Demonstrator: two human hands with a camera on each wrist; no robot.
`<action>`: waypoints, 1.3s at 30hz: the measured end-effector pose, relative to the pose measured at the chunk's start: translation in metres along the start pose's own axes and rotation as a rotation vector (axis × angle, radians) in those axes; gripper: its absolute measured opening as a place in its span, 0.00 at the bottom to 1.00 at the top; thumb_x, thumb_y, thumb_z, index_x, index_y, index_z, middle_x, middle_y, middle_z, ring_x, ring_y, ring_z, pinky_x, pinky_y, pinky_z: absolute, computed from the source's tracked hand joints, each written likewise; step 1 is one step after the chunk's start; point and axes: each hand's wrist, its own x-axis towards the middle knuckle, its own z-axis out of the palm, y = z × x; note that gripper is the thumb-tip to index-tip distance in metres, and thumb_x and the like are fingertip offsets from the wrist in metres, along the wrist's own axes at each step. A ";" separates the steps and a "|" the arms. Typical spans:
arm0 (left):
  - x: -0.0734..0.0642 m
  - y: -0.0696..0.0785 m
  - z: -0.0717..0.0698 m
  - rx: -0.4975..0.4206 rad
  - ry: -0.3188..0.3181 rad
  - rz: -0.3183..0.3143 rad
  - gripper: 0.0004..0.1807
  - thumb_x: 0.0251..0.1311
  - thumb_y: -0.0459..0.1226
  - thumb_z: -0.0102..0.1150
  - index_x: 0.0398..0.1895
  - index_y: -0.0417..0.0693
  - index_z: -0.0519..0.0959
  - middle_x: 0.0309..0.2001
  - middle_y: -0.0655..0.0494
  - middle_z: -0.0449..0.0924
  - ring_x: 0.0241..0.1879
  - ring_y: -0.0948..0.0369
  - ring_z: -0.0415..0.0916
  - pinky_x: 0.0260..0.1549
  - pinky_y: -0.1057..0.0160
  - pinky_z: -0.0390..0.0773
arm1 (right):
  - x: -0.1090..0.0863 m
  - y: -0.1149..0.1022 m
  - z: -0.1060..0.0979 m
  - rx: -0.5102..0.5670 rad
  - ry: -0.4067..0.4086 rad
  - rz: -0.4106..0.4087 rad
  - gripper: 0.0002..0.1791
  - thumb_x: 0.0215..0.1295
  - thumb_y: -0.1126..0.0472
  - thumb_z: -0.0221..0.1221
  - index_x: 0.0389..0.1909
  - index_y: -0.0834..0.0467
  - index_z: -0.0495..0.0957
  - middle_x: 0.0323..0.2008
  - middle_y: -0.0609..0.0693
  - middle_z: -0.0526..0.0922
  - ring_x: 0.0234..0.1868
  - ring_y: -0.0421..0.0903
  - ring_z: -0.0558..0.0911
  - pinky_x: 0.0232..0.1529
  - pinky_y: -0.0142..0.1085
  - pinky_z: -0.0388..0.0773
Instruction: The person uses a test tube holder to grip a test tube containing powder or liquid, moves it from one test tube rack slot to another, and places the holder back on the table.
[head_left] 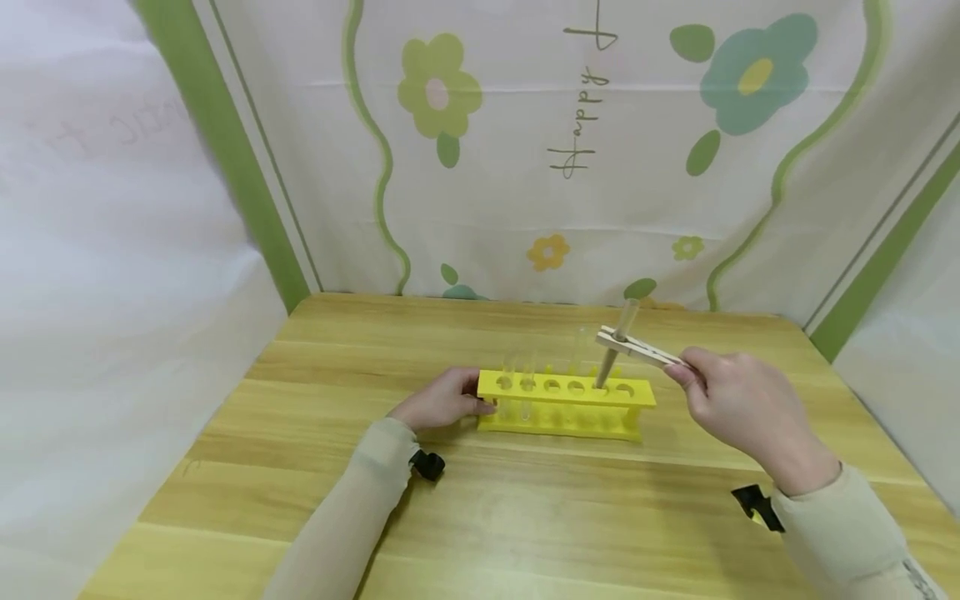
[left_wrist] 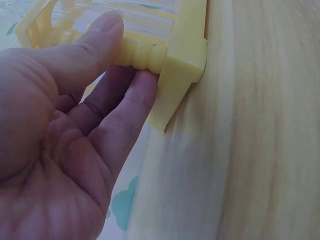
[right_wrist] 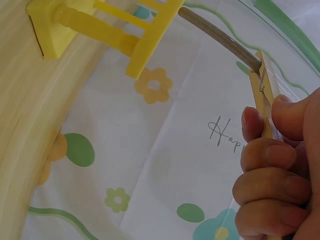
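Observation:
A yellow test tube rack (head_left: 562, 399) stands on the wooden table. My left hand (head_left: 442, 398) holds its left end, thumb and fingers around the ridged end post (left_wrist: 142, 54) in the left wrist view. My right hand (head_left: 750, 408) grips a wooden test tube clamp (head_left: 651, 353), fingers curled around its handle. Held in the clamp is a tilted test tube (head_left: 609, 363) with grey-brown contents. Its lower end is at a hole toward the rack's right; I cannot tell whether it is inside. Clear test tubes (head_left: 528, 365) stand in other holes.
The wooden table (head_left: 525, 517) extends around the rack. Behind it hangs a white flower-printed cloth (head_left: 495, 192), with more pale cloth (head_left: 112, 333) at both sides. Black straps (head_left: 427, 465) are on both wrists.

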 end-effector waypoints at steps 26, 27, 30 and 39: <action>-0.004 0.000 0.000 0.062 0.046 0.004 0.13 0.66 0.34 0.62 0.52 0.54 0.78 0.46 0.61 0.82 0.45 0.61 0.79 0.44 0.60 0.79 | 0.002 0.000 0.008 0.004 -0.015 -0.050 0.16 0.68 0.62 0.61 0.21 0.52 0.69 0.10 0.38 0.55 0.11 0.32 0.51 0.13 0.30 0.51; -0.004 0.000 0.000 0.063 0.046 0.004 0.12 0.66 0.34 0.62 0.51 0.53 0.78 0.46 0.61 0.82 0.45 0.61 0.79 0.44 0.60 0.79 | 0.002 0.000 0.008 0.003 -0.016 -0.048 0.16 0.68 0.62 0.61 0.21 0.52 0.69 0.10 0.38 0.55 0.11 0.32 0.51 0.13 0.30 0.51; -0.003 0.000 0.000 0.070 0.046 0.009 0.12 0.66 0.34 0.62 0.51 0.53 0.78 0.46 0.60 0.82 0.45 0.61 0.79 0.44 0.60 0.79 | 0.001 0.000 0.011 0.001 -0.019 -0.045 0.15 0.68 0.61 0.61 0.21 0.52 0.70 0.11 0.38 0.56 0.11 0.33 0.52 0.13 0.30 0.52; -0.002 0.001 -0.002 0.094 0.038 0.022 0.11 0.66 0.35 0.62 0.49 0.54 0.78 0.45 0.62 0.82 0.44 0.61 0.79 0.43 0.60 0.78 | -0.001 0.000 0.017 0.000 -0.005 -0.042 0.17 0.67 0.61 0.61 0.20 0.50 0.67 0.11 0.38 0.54 0.11 0.33 0.50 0.13 0.30 0.50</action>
